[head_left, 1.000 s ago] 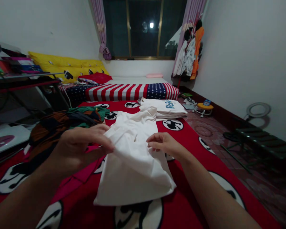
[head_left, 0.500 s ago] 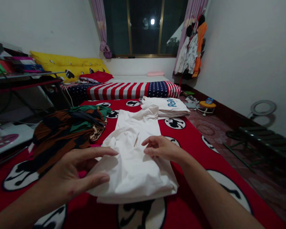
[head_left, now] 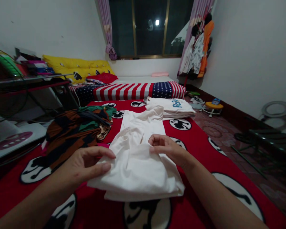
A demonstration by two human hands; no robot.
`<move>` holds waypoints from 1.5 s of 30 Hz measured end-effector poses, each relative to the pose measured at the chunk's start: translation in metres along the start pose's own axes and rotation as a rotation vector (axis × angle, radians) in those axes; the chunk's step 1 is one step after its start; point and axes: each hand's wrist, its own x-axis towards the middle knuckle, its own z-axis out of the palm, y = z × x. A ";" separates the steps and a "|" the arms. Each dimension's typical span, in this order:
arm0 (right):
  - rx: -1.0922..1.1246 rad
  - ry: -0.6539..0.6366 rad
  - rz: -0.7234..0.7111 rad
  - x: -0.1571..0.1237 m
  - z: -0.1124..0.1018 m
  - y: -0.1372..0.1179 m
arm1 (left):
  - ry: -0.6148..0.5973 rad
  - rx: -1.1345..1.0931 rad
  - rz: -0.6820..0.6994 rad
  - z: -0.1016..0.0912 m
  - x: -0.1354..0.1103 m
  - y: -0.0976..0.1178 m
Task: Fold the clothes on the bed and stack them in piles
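Note:
A cream white garment [head_left: 138, 159] lies partly folded on the red blanket with black-and-white cartoon patches [head_left: 200, 149]. My left hand [head_left: 88, 163] pinches the garment's left edge between thumb and fingers. My right hand [head_left: 168, 148] pinches a fold of the cloth near its middle right. The garment's far end stretches away toward a folded white shirt with blue lettering [head_left: 173, 107].
A heap of brown, black and green clothes [head_left: 78, 127] lies left of the garment. Beyond are a flag-patterned bedspread [head_left: 133, 89], yellow pillows [head_left: 76, 65], a cluttered rack [head_left: 26, 73] at left, hanging clothes [head_left: 200, 51] by the window, and a dark folding frame [head_left: 264, 140] on the floor at right.
My left hand let the cloth go, opened, then closed again on the garment's left edge. The near part of the garment has been gathered into a thicker fold. The view shifted slightly left.

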 end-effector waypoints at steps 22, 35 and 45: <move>-0.534 -0.196 0.043 -0.013 -0.009 -0.024 | 0.268 1.173 1.121 -0.027 -0.003 0.058; -0.133 0.578 0.100 0.005 -0.031 0.009 | 0.311 0.816 1.024 0.033 0.133 0.042; -0.209 0.737 0.085 0.015 -0.036 0.027 | 0.133 0.490 0.246 -0.038 0.147 -0.045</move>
